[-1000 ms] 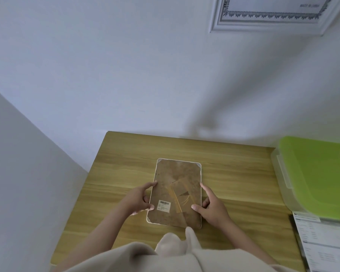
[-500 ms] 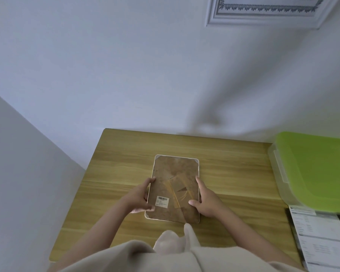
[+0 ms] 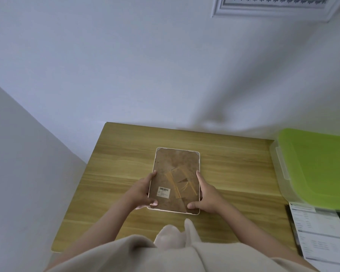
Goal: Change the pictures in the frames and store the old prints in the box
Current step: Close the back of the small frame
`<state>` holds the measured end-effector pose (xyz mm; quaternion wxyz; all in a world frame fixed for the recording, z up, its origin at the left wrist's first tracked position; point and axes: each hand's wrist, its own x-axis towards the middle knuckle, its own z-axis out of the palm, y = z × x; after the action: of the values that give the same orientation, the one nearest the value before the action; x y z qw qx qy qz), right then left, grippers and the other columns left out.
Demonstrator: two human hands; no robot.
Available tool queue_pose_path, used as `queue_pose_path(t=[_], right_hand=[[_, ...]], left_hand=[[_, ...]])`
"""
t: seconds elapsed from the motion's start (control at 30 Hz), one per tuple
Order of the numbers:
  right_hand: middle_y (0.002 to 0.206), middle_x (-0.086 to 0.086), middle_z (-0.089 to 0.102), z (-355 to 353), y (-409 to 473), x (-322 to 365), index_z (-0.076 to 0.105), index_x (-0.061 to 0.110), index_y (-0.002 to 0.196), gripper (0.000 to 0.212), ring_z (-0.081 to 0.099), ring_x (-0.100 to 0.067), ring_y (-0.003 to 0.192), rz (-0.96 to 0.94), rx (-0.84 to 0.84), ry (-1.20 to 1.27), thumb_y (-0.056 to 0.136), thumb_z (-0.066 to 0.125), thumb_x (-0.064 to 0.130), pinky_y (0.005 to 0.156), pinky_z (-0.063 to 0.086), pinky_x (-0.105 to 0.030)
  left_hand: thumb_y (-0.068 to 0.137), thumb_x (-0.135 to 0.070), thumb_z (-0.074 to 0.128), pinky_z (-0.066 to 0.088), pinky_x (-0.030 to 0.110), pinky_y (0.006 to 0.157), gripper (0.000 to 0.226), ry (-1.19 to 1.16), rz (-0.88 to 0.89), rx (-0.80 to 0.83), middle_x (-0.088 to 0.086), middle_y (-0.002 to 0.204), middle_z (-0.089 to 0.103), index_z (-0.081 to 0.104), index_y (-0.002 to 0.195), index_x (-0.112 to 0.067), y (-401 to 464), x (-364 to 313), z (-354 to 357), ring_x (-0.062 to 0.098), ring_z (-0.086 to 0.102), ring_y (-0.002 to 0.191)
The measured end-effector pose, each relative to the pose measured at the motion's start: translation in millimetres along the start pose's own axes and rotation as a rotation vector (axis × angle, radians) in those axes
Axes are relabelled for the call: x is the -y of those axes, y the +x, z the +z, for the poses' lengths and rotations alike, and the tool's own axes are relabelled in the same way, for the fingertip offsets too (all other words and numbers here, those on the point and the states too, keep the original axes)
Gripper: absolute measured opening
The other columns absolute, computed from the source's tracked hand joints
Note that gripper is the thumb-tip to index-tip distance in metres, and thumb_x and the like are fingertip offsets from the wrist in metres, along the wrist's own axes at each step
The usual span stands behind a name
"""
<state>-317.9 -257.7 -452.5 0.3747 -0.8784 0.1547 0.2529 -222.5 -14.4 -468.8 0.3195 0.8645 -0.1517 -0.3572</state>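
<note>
A picture frame [image 3: 175,165] lies face down on the wooden table [image 3: 126,158], showing its brown backing board, a barcode sticker and a folded stand. My left hand [image 3: 143,191] grips its left edge near the bottom corner, thumb on the backing. My right hand [image 3: 206,195] grips the right edge, thumb on the lower right corner, index finger stretched along the side. A clear box with a green lid [image 3: 318,165] stands shut at the table's right edge.
Printed sheets [image 3: 318,230] lie at the right front, below the box. A white-framed certificate [image 3: 273,6] hangs on the wall above. White walls close in the table at the back and left. My beige garment [image 3: 145,254] fills the bottom.
The frame and both hands have hardly moved on the table. My thumbs have slid slightly toward the frame's lower corners. The camera has tilted a little.
</note>
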Motion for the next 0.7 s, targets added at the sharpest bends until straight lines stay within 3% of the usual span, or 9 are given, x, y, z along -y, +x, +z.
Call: queue_pose_path(t=[0.1,0.2,0.37,0.47,0.57,0.7], right_hand=[[0.139,-0.005,0.050,-3,3,1,-0.009,0.027,0.149,0.134,0.047,-0.021,0.127,0.006,0.009,-0.003,0.057,0.088,0.036,0.101,0.039,-0.028],[0.146,-0.002,0.042,-1,2,1,-0.007,0.026,0.150,0.134,0.042,-0.020,0.132,0.010,-0.013,0.025,0.057,0.089,0.033,0.102,0.036,-0.025],[0.148,-0.007,0.033,11,-5,-3,0.000,0.026,0.151,0.130,0.035,-0.021,0.135,0.024,-0.075,0.089,0.053,0.086,0.038,0.107,0.034,-0.029],[0.145,-0.006,0.032,17,-12,-7,0.007,0.032,0.150,0.126,0.035,-0.020,0.133,0.029,-0.089,0.216,0.051,0.085,0.041,0.110,0.034,-0.036],[0.146,-0.001,0.032,22,-19,-11,0.015,0.033,0.148,0.117,0.037,-0.016,0.132,0.029,-0.115,0.328,0.054,0.085,0.039,0.110,0.036,-0.036],[0.123,0.002,0.032,19,-27,6,0.026,0.029,0.146,0.089,0.035,-0.019,0.125,0.025,-0.302,0.107,0.072,0.074,0.040,0.106,0.033,-0.029]], left_hand=[[0.058,-0.012,0.084,0.050,0.030,0.084,0.118,0.012,-0.002,0.001,0.011,0.119,0.054,0.009,0.147,-0.031,-1,-1,-1,0.026,0.059,0.104],[0.058,-0.012,0.084,0.051,0.031,0.085,0.118,0.005,-0.022,0.002,0.010,0.115,0.057,0.010,0.147,-0.034,-4,-4,-2,0.024,0.061,0.100],[0.067,0.013,0.069,0.057,0.037,0.075,0.094,-0.325,-0.033,0.008,0.010,0.083,0.062,0.029,0.144,-0.024,-17,-2,-7,0.012,0.064,0.067],[0.071,0.026,0.058,0.054,0.022,0.058,0.087,-0.549,-0.028,0.024,0.010,0.085,0.056,0.032,0.138,-0.022,-27,-3,-8,0.005,0.064,0.058],[0.070,0.023,0.062,0.054,0.024,0.057,0.087,-0.664,-0.017,0.041,0.014,0.093,0.055,0.038,0.138,-0.025,-37,-5,-11,0.008,0.063,0.059],[0.077,0.015,0.061,0.053,0.026,0.060,0.075,-0.655,0.011,0.017,0.013,0.106,0.050,0.049,0.123,-0.042,-51,-21,-13,0.009,0.055,0.058]])
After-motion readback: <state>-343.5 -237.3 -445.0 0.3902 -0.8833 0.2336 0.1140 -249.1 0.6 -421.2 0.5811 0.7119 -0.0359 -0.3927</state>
